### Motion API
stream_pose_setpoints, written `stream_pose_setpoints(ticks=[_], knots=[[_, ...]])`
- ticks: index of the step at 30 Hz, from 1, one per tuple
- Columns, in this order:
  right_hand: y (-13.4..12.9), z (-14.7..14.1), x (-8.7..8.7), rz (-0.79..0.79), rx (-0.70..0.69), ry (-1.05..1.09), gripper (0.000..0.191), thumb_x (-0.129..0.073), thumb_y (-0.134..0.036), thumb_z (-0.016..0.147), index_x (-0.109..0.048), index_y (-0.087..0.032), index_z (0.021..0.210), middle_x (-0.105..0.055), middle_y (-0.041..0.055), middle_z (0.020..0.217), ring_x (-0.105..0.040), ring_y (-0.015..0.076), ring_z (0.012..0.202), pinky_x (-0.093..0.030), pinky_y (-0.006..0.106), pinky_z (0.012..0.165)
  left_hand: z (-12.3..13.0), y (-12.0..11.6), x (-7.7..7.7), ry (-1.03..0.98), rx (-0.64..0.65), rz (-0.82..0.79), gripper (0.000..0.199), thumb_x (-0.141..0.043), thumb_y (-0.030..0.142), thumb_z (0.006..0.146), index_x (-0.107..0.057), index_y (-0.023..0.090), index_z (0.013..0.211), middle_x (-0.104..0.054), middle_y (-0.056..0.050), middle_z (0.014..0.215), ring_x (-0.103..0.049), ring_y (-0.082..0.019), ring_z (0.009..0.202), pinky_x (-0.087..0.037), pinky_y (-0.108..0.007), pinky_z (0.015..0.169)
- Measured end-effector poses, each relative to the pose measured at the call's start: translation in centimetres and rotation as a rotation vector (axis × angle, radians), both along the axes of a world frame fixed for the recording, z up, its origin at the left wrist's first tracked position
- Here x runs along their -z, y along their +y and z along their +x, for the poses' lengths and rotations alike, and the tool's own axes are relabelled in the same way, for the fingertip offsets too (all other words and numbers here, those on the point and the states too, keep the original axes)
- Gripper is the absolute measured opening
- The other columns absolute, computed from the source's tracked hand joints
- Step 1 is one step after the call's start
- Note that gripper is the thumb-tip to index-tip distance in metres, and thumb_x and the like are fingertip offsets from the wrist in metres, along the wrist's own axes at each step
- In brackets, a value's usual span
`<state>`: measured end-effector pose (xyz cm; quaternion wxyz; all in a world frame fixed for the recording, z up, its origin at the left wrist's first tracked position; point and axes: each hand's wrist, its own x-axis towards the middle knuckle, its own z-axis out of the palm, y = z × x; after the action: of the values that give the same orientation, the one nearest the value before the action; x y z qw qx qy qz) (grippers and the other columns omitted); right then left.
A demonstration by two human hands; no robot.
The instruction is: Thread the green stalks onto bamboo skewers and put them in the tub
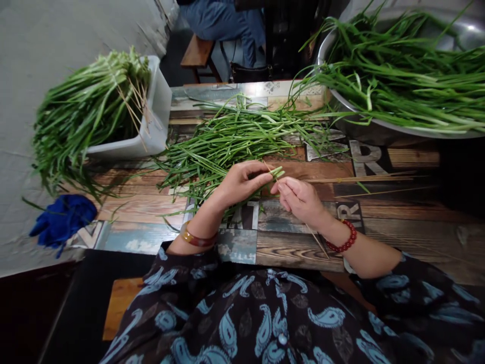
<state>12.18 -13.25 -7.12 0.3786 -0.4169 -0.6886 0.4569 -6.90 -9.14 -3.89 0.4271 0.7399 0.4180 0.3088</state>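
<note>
My left hand (244, 182) is closed round a small bunch of garlic chives (277, 172), whose pale cut ends stick out past the fingertips to the right. A thin bamboo skewer (317, 239) is pinched in my right hand (299, 198). Its upper end reaches the chive ends, crossing them, and its lower end slants down toward the table's near edge. Behind my hands lies a loose pile of chives (235, 134) on the table. More skewers (364, 179) rest on the wood to the right of my right hand.
A white plastic bin (159, 108) at the left holds skewered chives hanging over its side. A large metal basin (346, 103) heaped with chives stands at the back right. Blue gloves (66, 217) lie by the left wall. A person's legs (223, 23) and a wooden stool (197, 52) are beyond the table.
</note>
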Motion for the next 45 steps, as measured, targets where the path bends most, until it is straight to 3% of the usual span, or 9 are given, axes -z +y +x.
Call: stream_pose_setpoints(ticks=[3, 13, 16, 19, 22, 27, 34, 40, 45], knots=[[-0.1, 0.0, 0.1, 0.034, -0.001, -0.001, 0.028, -0.039, -0.03, 0.1, -0.059, -0.018, 0.086, -0.048, -0.0066, 0.049, -0.045, 0.0094, 0.043, -0.04, 0.023, 0.054, 0.2, -0.2, -0.3, -0.017, 0.085, -0.137, 0.029, -0.059, 0.037, 0.088, -0.071, 0.012, 0.08, -0.068, -0.004, 0.075, -0.059, -0.013, 0.07, -0.044, -0.023, 0.067], [0.2, -0.4, 0.7, 0.163, 0.031, -0.086, 0.027, -0.038, -0.025, 0.098, -0.059, -0.019, 0.083, -0.049, -0.0054, 0.049, -0.049, 0.0122, 0.047, -0.04, 0.025, 0.058, 0.8, -0.4, 0.1, -0.082, 0.063, -0.379, 0.034, -0.06, 0.04, 0.084, -0.061, 0.012, 0.065, -0.057, 0.0, 0.057, -0.046, -0.007, 0.048, -0.035, -0.02, 0.047], [0.4, -0.4, 0.7, 0.129, 0.036, -0.084, 0.026, -0.039, -0.024, 0.097, -0.059, -0.019, 0.083, -0.049, -0.0055, 0.048, -0.048, 0.0119, 0.045, -0.039, 0.024, 0.055, 0.2, 0.0, 0.1, -0.003, 0.077, -0.245, 0.03, -0.06, 0.038, 0.085, -0.068, 0.011, 0.074, -0.065, -0.002, 0.067, -0.056, -0.01, 0.06, -0.043, -0.021, 0.058], [0.4, -0.4, 0.7, 0.105, 0.047, -0.08, 0.025, -0.04, -0.024, 0.097, -0.06, -0.018, 0.082, -0.05, -0.0054, 0.048, -0.048, 0.0111, 0.045, -0.038, 0.023, 0.053, -0.8, 0.9, 0.0, 0.025, -0.112, -0.079, 0.031, -0.06, 0.039, 0.085, -0.073, 0.012, 0.094, -0.072, -0.006, 0.082, -0.062, -0.014, 0.071, -0.048, -0.024, 0.067], [0.4, -0.3, 0.6, 0.106, 0.058, -0.074, 0.025, -0.042, -0.024, 0.096, -0.061, -0.018, 0.081, -0.051, -0.0051, 0.048, -0.049, 0.0106, 0.045, -0.037, 0.023, 0.053, -1.3, 2.5, -0.1, 0.142, -0.266, 0.136, 0.03, -0.058, 0.035, 0.086, -0.074, 0.013, 0.097, -0.072, -0.008, 0.084, -0.062, -0.015, 0.071, -0.047, -0.026, 0.066], [0.3, -0.3, 0.8, 0.104, 0.071, -0.047, 0.025, -0.042, -0.024, 0.095, -0.061, -0.018, 0.081, -0.05, -0.0055, 0.047, -0.049, 0.0108, 0.045, -0.037, 0.023, 0.053, -0.1, 5.6, 0.0, 0.428, -0.218, 0.446, 0.022, -0.055, 0.02, 0.086, -0.076, 0.016, 0.093, -0.071, -0.008, 0.091, -0.062, -0.019, 0.083, -0.047, -0.031, 0.078], [0.4, -0.3, 1.0, 0.142, 0.081, -0.003, 0.026, -0.042, -0.023, 0.095, -0.062, -0.018, 0.08, -0.049, -0.0055, 0.048, -0.049, 0.0112, 0.046, -0.037, 0.023, 0.054, 2.5, 8.6, -0.3, 0.594, -0.205, 0.609, 0.02, -0.056, 0.017, 0.087, -0.074, 0.016, 0.094, -0.067, -0.012, 0.098, -0.059, -0.025, 0.094, -0.043, -0.04, 0.09], [0.4, -0.4, 1.1, 0.131, 0.084, 0.004, 0.025, -0.042, -0.022, 0.095, -0.062, -0.017, 0.081, -0.049, -0.0061, 0.047, -0.049, 0.0108, 0.046, -0.038, 0.022, 0.054, 4.2, 10.1, 0.4, 0.712, -0.155, 0.63, 0.013, -0.063, 0.021, 0.084, -0.074, 0.016, 0.087, -0.066, -0.013, 0.096, -0.057, -0.028, 0.097, -0.042, -0.041, 0.086], [0.4, -0.3, 1.0, 0.138, 0.082, 0.008, 0.025, -0.042, -0.022, 0.095, -0.062, -0.018, 0.08, -0.049, -0.006, 0.047, -0.049, 0.0107, 0.045, -0.037, 0.022, 0.052, 4.2, 9.3, 0.5, 0.537, -0.186, 0.642, 0.008, -0.061, 0.016, 0.081, -0.068, 0.017, 0.076, -0.066, -0.009, 0.092, -0.057, -0.022, 0.092, -0.042, -0.036, 0.084]])
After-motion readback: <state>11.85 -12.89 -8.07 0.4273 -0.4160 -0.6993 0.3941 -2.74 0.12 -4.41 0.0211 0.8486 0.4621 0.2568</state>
